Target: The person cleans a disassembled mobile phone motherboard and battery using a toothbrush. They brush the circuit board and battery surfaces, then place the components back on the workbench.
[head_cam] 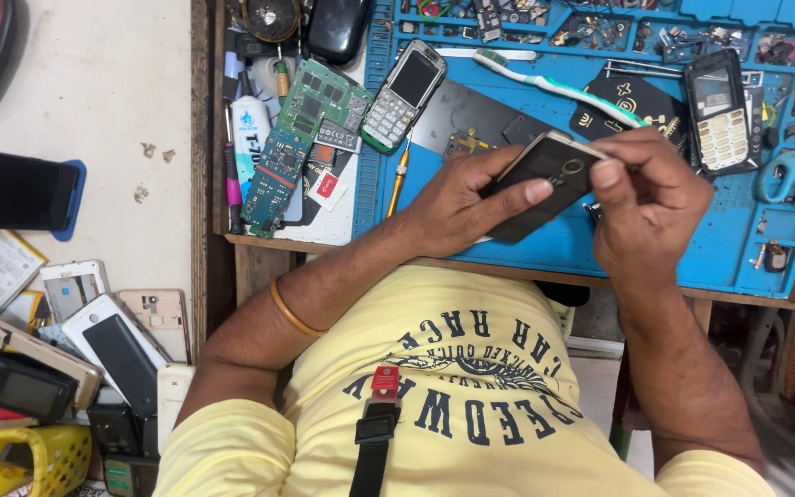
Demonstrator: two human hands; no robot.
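The left hand (457, 207) clamps a dark phone (545, 179) from below, thumb pressed on its face. The right hand (646, 198) pinches the phone's upper corner, fingers closed together there. The phone is tilted above the blue mat (692, 258); if the pinch pulls too hard, it could slip down. Beyond the fingers lie a toothbrush (554, 87) and a keypad phone (404, 94).
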